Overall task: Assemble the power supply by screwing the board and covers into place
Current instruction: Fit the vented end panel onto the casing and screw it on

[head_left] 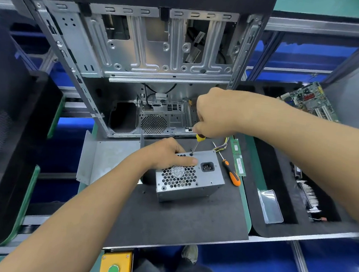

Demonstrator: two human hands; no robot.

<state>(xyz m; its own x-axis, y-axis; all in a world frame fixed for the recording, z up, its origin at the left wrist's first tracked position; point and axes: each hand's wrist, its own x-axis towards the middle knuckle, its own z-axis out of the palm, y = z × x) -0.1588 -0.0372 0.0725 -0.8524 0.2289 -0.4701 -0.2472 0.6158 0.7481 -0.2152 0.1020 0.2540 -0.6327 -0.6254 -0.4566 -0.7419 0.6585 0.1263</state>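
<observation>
A grey metal power supply (192,184) with a honeycomb fan grille and a black socket stands on the dark mat (178,217). My left hand (168,154) rests on its top rear edge, fingers laid flat across the cover. My right hand (214,115) grips the yellow handle of a screwdriver (196,144), held nearly upright. Its tip sits on a screw at the supply's top rear edge, just beyond my left fingertips. A loose bent metal cover plate (108,158) lies to the left of the supply.
An open computer case (137,57) stands behind the mat. An orange-and-black screwdriver (231,174) and a green memory stick (238,157) lie right of the supply. A motherboard (310,101) leans at far right; a clear bag (271,205) and heatsink (309,195) lie in the right tray.
</observation>
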